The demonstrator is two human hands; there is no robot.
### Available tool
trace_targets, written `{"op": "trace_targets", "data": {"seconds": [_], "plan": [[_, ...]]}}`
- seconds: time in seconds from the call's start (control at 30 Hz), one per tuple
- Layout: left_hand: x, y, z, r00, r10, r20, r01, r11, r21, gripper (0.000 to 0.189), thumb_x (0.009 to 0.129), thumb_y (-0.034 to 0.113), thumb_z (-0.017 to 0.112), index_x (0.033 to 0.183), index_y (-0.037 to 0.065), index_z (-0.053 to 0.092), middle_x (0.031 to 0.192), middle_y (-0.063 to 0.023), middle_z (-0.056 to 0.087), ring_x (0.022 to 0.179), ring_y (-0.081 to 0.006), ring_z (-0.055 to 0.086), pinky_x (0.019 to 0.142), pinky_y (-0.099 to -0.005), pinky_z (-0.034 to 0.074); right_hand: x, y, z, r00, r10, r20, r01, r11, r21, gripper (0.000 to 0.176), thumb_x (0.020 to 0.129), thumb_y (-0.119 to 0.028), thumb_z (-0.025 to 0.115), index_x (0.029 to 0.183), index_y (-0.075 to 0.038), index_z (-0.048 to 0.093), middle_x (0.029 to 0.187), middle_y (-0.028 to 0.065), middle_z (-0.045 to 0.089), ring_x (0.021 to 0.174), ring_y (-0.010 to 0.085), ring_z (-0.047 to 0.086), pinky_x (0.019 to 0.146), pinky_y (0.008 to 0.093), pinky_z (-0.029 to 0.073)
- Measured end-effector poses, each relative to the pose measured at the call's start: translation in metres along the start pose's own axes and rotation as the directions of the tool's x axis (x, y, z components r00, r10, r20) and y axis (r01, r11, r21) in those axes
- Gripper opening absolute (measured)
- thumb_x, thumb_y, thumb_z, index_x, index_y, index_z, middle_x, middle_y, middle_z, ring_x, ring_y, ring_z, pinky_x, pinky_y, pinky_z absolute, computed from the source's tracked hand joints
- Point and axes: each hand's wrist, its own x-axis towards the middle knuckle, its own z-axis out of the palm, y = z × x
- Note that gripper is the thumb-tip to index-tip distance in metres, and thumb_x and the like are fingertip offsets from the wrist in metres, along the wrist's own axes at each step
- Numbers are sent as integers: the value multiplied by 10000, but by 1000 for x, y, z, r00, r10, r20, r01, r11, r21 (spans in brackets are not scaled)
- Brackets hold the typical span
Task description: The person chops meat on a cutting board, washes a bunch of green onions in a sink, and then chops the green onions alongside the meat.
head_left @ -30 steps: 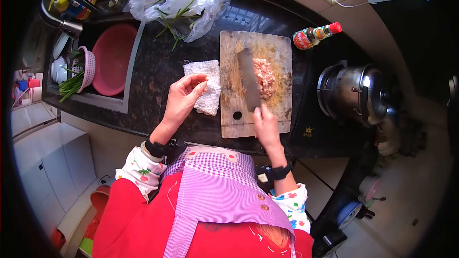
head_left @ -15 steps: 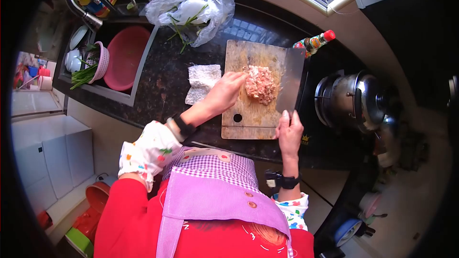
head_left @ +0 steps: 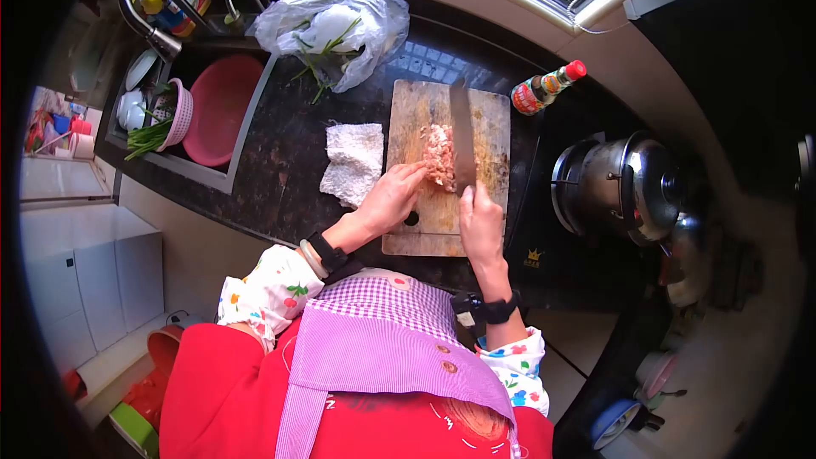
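My right hand (head_left: 482, 223) is closed round the handle of a cleaver (head_left: 461, 132). The blade stands nearly on edge at the right side of a heap of minced meat (head_left: 438, 153) and hides part of it. Under both lies a worn wooden cutting board (head_left: 408, 225) with a dark hole near its lower left corner. My left hand (head_left: 393, 197) is at the lower left edge of the meat, its fingers bunched together; whether anything is pinched in them is hidden. A white cloth (head_left: 354, 157) lies just left of the board.
Behind the board is a plastic bag (head_left: 340, 25) with green stalks. A red-capped sauce bottle (head_left: 548, 87) stands at the back right, near a lidded steel pot (head_left: 616, 183). In the sink on the left are a pink basin (head_left: 223, 110) and a colander (head_left: 179, 117) with greens.
The cleaver has moved left from the board's right edge to the meat, its blade turned more on edge. The meat heap looks narrower. My left hand has shifted slightly down and left.
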Motion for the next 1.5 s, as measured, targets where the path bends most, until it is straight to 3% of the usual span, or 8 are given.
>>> {"op": "trace_targets", "data": {"seconds": [0.1,0.17,0.7,0.87,0.97,1.3,1.37,1.5], "plan": [[-6,2,-2,998,-70,5,70,994,-81,437,814,24,610,1234,-56,523,1254,-218,548,1164,-370,516,991,-409,432,-1,-10,0,980,-140,-144,159,978,132,176,961,-131,485,981,31,550,731,311,591,721,484,608,583,525,465],[-3,1,-3,998,-59,-32,56,994,-93,422,825,34,613,1229,-55,527,1238,-217,555,1148,-370,526,977,-409,440,-1,26,27,994,39,106,-22,987,-162,165,959,-116,489,986,34,551,716,307,587,708,482,607,567,519,462],[-3,-13,-2,992,-73,-100,52,980,-193,382,823,46,637,1191,-24,561,1165,-208,594,1088,-373,564,936,-409,463,-5,-12,-2,988,-55,-144,60,998,36,225,957,-136,504,1097,32,560,708,309,583,679,474,605,534,516,450],[-1,-13,-4,993,-82,-82,66,981,-181,373,833,59,640,1188,-23,561,1165,-208,597,1093,-371,564,941,-409,461,3,17,11,996,26,91,-9,983,-184,166,960,-113,494,1019,28,558,701,304,585,679,469,606,532,507,442],[-2,-13,-5,993,-90,-74,71,972,-223,366,835,66,646,1181,-20,565,1163,-207,598,1093,-369,566,945,-410,459,0,-23,-7,994,-33,-101,40,997,67,178,952,-115,505,1031,34,561,669,295,563,664,459,607,526,508,423],[-2,-16,-6,992,-93,-90,70,970,-232,364,834,66,650,1179,-17,568,1159,-203,601,1092,-361,571,939,-402,465,1,-18,0,988,-59,-144,63,998,20,204,962,-118,492,1069,46,550,676,299,565,657,454,607,527,496,448],[-3,-20,-3,992,-81,-93,60,975,-216,354,841,76,652,1175,-16,574,1159,-201,602,1089,-356,574,937,-397,467,-2,15,18,976,128,174,-79,960,-267,197,970,-115,483,1088,24,557,668,289,570,677,455,615,536,504,450],[-3,-19,-6,993,-72,-97,50,977,-207,348,845,79,649,1172,-17,576,1158,-198,604,1087,-355,576,936,-395,468,0,-1,5,1000,9,18,-6,989,-150,197,965,-118,495,1070,31,569,678,294,573,669,447,620,542,493,458]]}}
